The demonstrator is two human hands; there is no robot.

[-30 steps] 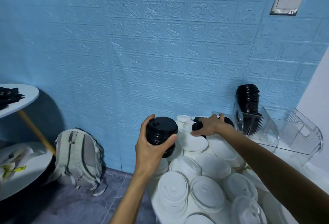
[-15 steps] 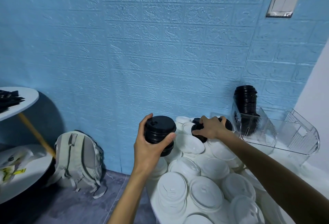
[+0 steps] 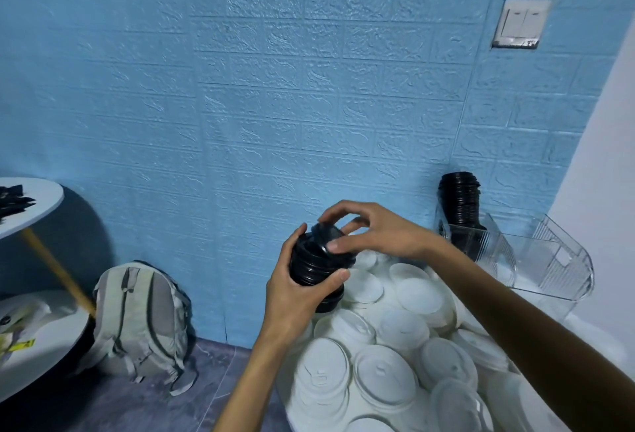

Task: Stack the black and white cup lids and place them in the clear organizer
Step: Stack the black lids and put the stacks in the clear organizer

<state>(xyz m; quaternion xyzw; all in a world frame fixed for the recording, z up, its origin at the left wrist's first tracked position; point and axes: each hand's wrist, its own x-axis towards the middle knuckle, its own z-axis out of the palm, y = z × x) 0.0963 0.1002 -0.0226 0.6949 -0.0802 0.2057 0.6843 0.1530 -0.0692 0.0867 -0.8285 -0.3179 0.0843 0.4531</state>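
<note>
Organizer (image 3: 546, 260) right of lid pile (image 3: 395, 345); lid stack (image 3: 460, 201) in organizer; backpack (image 3: 141, 318) left.

Both forearms are bare from wrist to the frame edge, with no sleeve in view. The left hand (image 3: 295, 294) and the right hand (image 3: 374, 236) wear no glove, ring, watch or band.

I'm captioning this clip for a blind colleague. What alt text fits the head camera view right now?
A person's left hand grips a stack of black lids while the right hand sets another black lid, tilted, on top. White lids lie heaped below; a clear organizer at right holds more black lids.
</note>
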